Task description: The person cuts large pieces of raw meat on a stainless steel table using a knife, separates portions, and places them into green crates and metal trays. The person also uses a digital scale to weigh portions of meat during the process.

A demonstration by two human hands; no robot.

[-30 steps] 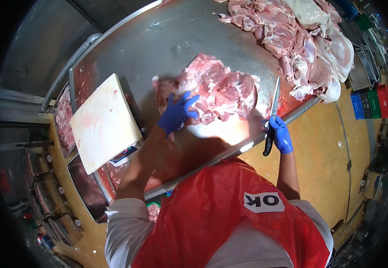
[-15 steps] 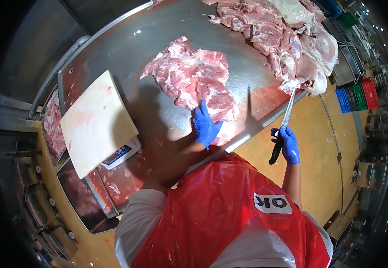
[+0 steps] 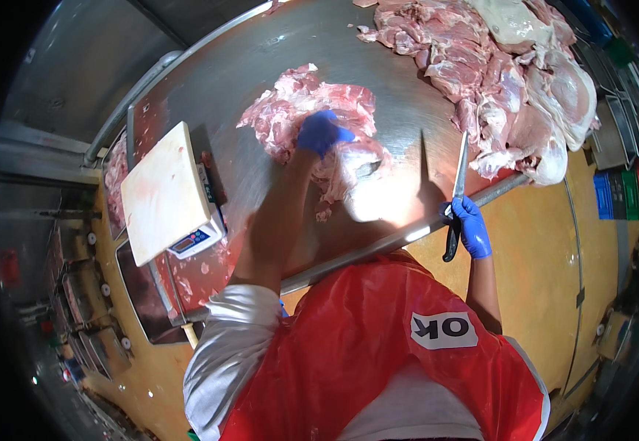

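A large boneless piece of raw pink meat [image 3: 349,99] lies spread on the steel table [image 3: 275,48] in front of me. My left hand [image 3: 322,134], in a blue glove, rests on its middle with the fingers curled into the meat; the fingertips are hidden and slightly blurred. On the meat's near side, a pale, shiny part [image 3: 360,165] catches bright light. My right hand [image 3: 472,228], gloved in blue too, is closed round the black handle of a knife [image 3: 461,165]. Its blade points up and away, beyond the table's near edge and close beside the meat pile.
A big pile of raw meat [image 3: 474,66] covers the table's far right. At the left stands a scale [image 3: 200,237] with a white board [image 3: 165,191] on top. Tubs of meat [image 3: 116,173] sit beyond the left edge. Coloured crates [image 3: 628,191] stand on the floor at the right.
My left hand has moved from the meat's near edge up to its middle, and the near part of the meat has changed shape. The knife's tip has shifted left, pointing more upright.
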